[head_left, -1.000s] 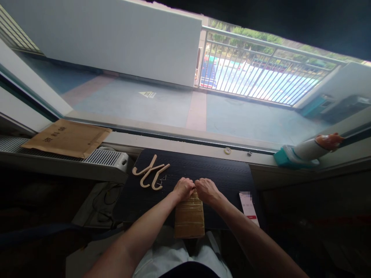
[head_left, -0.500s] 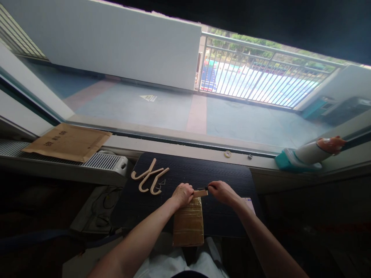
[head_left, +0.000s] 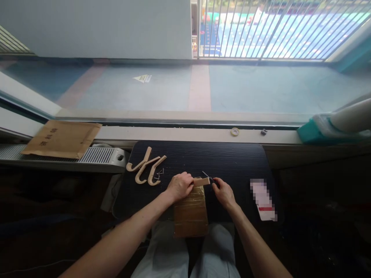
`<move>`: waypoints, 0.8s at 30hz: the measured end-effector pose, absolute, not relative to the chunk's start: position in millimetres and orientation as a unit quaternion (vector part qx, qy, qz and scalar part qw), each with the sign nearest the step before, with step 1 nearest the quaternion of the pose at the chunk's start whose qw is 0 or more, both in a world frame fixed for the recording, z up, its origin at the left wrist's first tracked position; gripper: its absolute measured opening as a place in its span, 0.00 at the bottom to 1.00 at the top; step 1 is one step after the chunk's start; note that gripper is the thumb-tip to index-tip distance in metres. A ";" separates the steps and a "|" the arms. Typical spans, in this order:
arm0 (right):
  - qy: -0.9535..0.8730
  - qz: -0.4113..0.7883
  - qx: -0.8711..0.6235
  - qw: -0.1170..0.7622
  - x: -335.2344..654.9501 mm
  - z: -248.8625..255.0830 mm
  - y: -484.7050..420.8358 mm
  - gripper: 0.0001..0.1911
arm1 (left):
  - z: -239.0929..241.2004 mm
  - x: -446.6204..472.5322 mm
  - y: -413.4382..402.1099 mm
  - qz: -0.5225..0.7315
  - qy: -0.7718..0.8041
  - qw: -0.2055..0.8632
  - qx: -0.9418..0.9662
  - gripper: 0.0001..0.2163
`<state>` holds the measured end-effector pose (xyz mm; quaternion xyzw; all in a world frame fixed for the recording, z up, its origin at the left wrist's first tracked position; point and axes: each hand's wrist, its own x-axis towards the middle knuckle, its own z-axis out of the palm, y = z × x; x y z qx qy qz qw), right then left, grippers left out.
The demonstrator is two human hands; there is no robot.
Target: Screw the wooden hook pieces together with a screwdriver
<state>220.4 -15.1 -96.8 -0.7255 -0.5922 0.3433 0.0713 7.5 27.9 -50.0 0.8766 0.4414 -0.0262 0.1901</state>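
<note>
My left hand (head_left: 180, 186) is closed on a short wooden piece (head_left: 202, 181), holding it on top of a brown cardboard box (head_left: 191, 213) at the near edge of the dark table (head_left: 232, 162). My right hand (head_left: 223, 192) is closed on a thin dark metal tool (head_left: 208, 177), whose tip sits at the right end of the wooden piece. Three curved wooden hook pieces (head_left: 145, 170) lie on the table to the left, with a few small screws (head_left: 160, 174) beside them.
A white and red card (head_left: 263, 200) lies on the table's right side. A brown envelope (head_left: 62, 139) rests on a radiator (head_left: 98, 156) to the left. A tape roll (head_left: 234, 131) sits on the window sill. A teal and white object (head_left: 330, 129) lies at the right.
My hands have parted from over the box; the left now holds a wooden piece and the right a thin tool at its end. The camera has tilted down.
</note>
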 end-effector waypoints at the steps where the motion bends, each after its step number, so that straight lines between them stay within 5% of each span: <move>1: -0.599 0.335 -0.725 0.070 218.0 -99.0 -13.3 0.17 | -50.0 7.7 28.2 -0.027 0.440 0.192 0.877 0.05; 16: -0.662 0.195 -0.708 0.148 209.3 -140.5 -1.4 0.12 | -49.7 10.6 30.7 -0.051 0.436 0.223 0.871 0.06; 20: -0.572 0.281 -0.737 0.224 218.2 -138.4 9.4 0.13 | -49.5 10.4 30.8 -0.047 0.432 0.215 0.875 0.06; 24: -0.424 0.492 -0.650 0.395 224.8 -132.5 26.0 0.16 | -46.8 10.5 30.9 -0.031 0.430 0.207 0.878 0.06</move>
